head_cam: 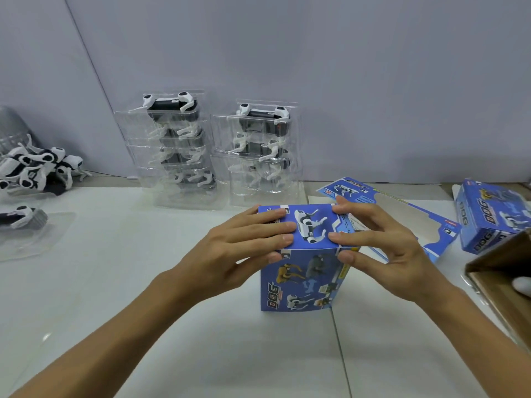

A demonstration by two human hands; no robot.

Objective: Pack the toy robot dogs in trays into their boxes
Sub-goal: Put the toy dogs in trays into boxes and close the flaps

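Box (301, 271), a blue printed carton, stands upright at the middle of the white table (143, 282), its top flap folded flat. Behind it, by the grey wall (344, 67), two stacks of clear moulded trays (178, 156) are seen, each tray holding a glossy black-and-white dog. A loose heap of dogs (37, 168) lies at far left, with one more trayed dog (23, 218) in front of it. A flattened carton (402, 219) lies just right of the box, a closed box (491, 219) beyond it, and a brown cardboard case (505, 271) at the right edge.

The box is held from both sides. The left hand (235, 251) is laid with straight fingers across the top flap, thumb on the front face. The right hand (382, 248) is arched, fingertips pressed on the flap's right part, thumb at the front upper corner.
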